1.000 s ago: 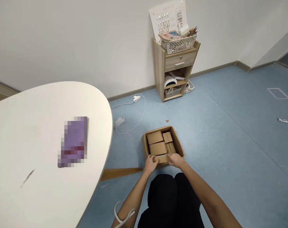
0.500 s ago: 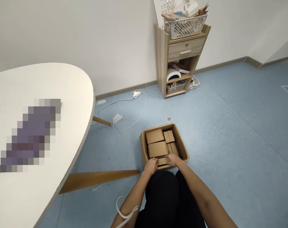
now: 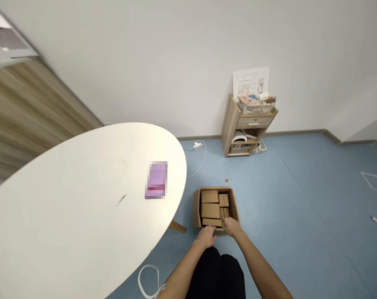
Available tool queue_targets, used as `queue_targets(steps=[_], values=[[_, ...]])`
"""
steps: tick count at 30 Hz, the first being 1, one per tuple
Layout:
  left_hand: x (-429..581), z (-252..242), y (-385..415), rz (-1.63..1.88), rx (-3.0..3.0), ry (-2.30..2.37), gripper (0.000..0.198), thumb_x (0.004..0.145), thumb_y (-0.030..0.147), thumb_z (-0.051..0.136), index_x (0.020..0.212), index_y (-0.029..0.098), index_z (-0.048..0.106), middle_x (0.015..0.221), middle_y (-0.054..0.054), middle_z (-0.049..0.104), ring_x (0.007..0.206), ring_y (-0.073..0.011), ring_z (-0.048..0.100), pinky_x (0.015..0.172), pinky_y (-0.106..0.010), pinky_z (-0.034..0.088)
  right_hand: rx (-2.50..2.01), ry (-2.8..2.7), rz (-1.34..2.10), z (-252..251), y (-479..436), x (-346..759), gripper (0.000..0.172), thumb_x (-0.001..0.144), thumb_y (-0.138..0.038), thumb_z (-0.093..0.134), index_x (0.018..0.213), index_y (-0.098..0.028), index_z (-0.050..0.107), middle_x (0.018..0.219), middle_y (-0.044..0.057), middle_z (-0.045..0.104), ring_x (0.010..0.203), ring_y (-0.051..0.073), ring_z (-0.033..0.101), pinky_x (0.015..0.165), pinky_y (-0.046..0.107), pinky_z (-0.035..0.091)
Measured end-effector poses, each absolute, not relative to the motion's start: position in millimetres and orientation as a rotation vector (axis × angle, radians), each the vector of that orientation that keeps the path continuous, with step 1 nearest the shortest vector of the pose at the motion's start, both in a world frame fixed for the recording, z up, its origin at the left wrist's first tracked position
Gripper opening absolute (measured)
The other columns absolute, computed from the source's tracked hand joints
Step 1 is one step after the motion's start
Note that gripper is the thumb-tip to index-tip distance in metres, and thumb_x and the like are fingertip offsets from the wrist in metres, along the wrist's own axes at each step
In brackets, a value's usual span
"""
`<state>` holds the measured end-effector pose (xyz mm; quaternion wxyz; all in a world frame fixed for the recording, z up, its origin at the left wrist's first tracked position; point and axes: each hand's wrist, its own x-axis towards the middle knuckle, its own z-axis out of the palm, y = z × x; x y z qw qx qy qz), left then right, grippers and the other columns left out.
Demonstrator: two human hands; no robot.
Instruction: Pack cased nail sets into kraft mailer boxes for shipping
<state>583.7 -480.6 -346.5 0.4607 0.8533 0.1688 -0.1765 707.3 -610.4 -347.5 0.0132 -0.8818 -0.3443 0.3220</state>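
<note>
On the floor in front of my knees sits an uncovered cardboard carton [image 3: 236, 209], packed with several small cardboard boxes. A narrow cardboard box [image 3: 211, 222] lies along its near side, in front of two larger flat boxes [image 3: 210, 210]. My left hand [image 3: 207, 236] is at the carton's near rim, just below the narrow box; its fingers are partly hidden and small in view. My right hand [image 3: 232, 226] reaches over the near right part, its fingers closed at the narrow box's right end. Smaller boxes [image 3: 223, 200] fill the right side.
A white oval table [image 3: 91, 207] fills the left, bearing a blurred-out purple item [image 3: 156, 178]. By the wall stands a small wooden cabinet [image 3: 230, 128] with a basket [image 3: 255, 108] on top. A white cable with a plug [image 3: 197, 145] lies on the floor.
The view has swung left and up, so more of the table shows. The narrow box has settled flatter in the carton, and my left hand has drawn back to the near rim.
</note>
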Motion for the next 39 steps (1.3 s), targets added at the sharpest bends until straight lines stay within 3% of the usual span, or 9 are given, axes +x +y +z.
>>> queue_targets(steps=[7,15,26,39], values=[[518,-171,-473,-0.305,2.029,0.471,0.035,0.072,0.026,0.063,0.107,0.026,0.069,0.114,-0.008,0.069,0.112,-0.0309,0.059,0.098,-0.043,0.044,-2.734,-1.214,1.012,-188,-612,667,0.023,0.083,-0.020,0.051,0.094,-0.019,0.071,0.098,0.012,0.073,0.095,0.025,0.069,0.074,0.030,0.049],[416,-48,-423,0.059,1.922,0.761,0.025,0.080,0.032,0.057,0.101,0.026,0.069,0.094,-0.007,0.070,0.090,-0.0245,0.064,0.086,-0.034,0.048,-2.579,-1.442,0.924,-92,-563,627,0.028,0.083,-0.022,0.049,0.103,-0.017,0.068,0.105,0.014,0.071,0.101,0.025,0.066,0.078,0.030,0.047],[214,-10,-322,0.435,1.858,1.275,0.019,0.080,0.022,0.052,0.089,0.023,0.069,0.082,-0.003,0.068,0.076,-0.0184,0.061,0.078,-0.029,0.046,-2.312,-1.659,0.721,-52,-433,510,0.025,0.087,-0.026,0.040,0.093,-0.025,0.064,0.097,0.006,0.072,0.088,0.022,0.067,0.070,0.028,0.045],[-77,14,-168,0.691,1.788,1.642,0.017,0.080,0.015,0.053,0.082,0.022,0.068,0.078,-0.003,0.066,0.076,-0.0194,0.061,0.075,-0.028,0.045,-1.947,-2.003,0.823,-39,-177,236,0.025,0.088,-0.026,0.041,0.097,-0.025,0.064,0.100,0.004,0.072,0.087,0.018,0.066,0.070,0.026,0.045]])
